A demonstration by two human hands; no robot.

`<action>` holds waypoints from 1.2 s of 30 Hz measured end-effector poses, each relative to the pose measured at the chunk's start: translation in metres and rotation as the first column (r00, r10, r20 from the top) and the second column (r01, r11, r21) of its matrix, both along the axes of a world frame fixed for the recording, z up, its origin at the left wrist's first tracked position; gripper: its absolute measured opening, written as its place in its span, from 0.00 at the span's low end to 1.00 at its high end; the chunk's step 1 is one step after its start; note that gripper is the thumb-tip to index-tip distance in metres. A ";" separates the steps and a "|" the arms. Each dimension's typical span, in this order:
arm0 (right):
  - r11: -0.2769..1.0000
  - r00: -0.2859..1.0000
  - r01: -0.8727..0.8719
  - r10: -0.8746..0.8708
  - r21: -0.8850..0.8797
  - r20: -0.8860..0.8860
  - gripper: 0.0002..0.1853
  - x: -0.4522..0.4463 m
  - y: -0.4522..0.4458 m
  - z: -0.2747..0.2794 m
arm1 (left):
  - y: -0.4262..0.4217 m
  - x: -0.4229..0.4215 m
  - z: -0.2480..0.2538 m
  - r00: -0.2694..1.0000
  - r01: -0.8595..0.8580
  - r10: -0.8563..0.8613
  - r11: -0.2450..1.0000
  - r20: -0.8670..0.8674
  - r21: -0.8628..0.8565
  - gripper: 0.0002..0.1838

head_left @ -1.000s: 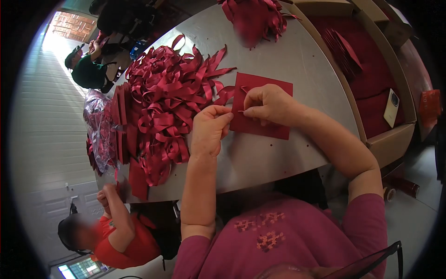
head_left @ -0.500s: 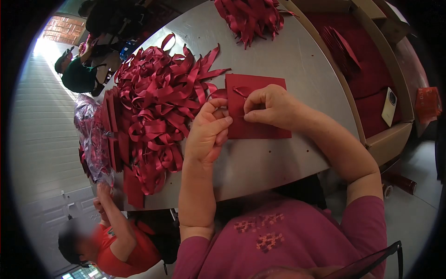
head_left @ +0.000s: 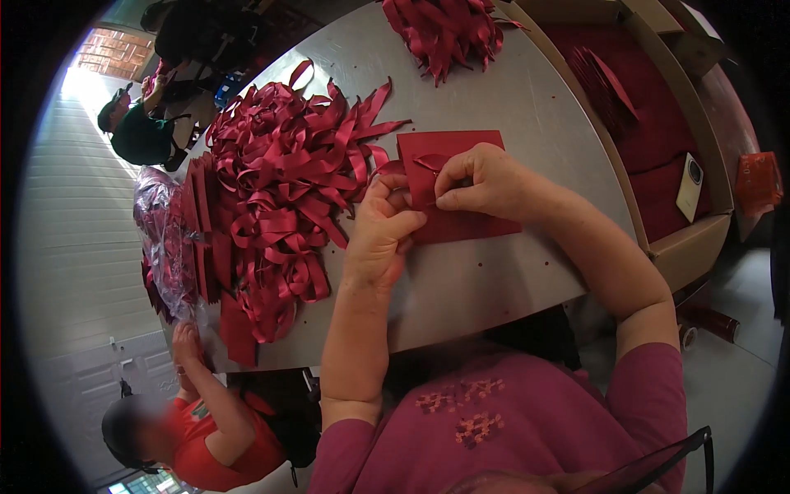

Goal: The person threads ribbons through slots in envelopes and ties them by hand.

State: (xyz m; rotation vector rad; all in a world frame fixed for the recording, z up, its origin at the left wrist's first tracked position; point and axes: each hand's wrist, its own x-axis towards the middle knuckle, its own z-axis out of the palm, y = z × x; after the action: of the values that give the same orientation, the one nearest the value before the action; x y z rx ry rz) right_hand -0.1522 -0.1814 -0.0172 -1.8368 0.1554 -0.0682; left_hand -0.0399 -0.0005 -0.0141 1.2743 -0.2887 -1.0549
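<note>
"Where is the red card lying?"

"It's lying just right of the ribbon heap, on the metal table, and both hands are working at it."

"What is the left hand doing?"

"It's pinching the card's edge on the side facing the heap, the thumb pressing on top and the fingers curling beside and under it. That's a sound hold, I'd say — as long as the thumb is pressing lightly and isn't creasing the card."

"And the right hand?"

"Its thumb and forefinger are curling toward each other over the card, just beside a small ribbon piece. I can't tell what they're pinching, if anything; the fingers are hiding it."

"How should such close work be going?"

"With the left hand steadying the card while the right is making small movements, low to the surface. Pulling hard would be risking a tear or a bend — and a twisted ribbon would be sitting badly, so keeping it flat is helping. The heap's loose ends are lying very near the left fingers, so keeping them from snagging is worth minding."
</note>
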 end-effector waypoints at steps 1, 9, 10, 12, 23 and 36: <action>0.999 0.999 -0.023 0.024 0.024 -0.038 0.07 -0.001 -0.003 0.001 | -0.002 -0.002 0.000 1.000 0.002 -0.002 1.000 0.001 0.000 0.26; 0.996 0.999 -0.042 0.042 -0.073 0.002 0.07 -0.001 0.008 0.005 | -0.002 -0.001 -0.003 0.981 -0.138 0.142 0.990 -0.134 0.038 0.10; 0.997 1.000 -0.010 0.011 -0.072 0.004 0.07 -0.001 0.010 0.003 | -0.002 -0.002 -0.002 0.981 -0.139 0.142 0.990 -0.129 0.035 0.10; 0.997 1.000 0.019 -0.018 -0.076 0.018 0.07 0.000 0.012 0.001 | -0.001 -0.002 0.000 0.980 -0.160 0.160 0.987 -0.117 0.013 0.09; 0.896 0.952 0.270 -0.194 -0.354 0.235 0.06 -0.009 0.032 0.010 | 0.000 -0.001 -0.023 0.961 0.014 -0.012 1.000 0.278 -0.003 0.10; 0.667 0.947 0.289 -0.093 -0.686 0.309 0.07 -0.005 0.041 -0.010 | -0.006 -0.011 -0.050 0.901 -0.016 0.038 0.998 0.432 -0.054 0.07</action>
State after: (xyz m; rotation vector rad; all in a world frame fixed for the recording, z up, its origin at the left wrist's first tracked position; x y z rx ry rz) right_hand -0.1576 -0.1400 -0.0271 -2.5880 0.1574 -0.5915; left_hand -0.0506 -0.0066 -0.0640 1.4573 -0.6301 -0.7247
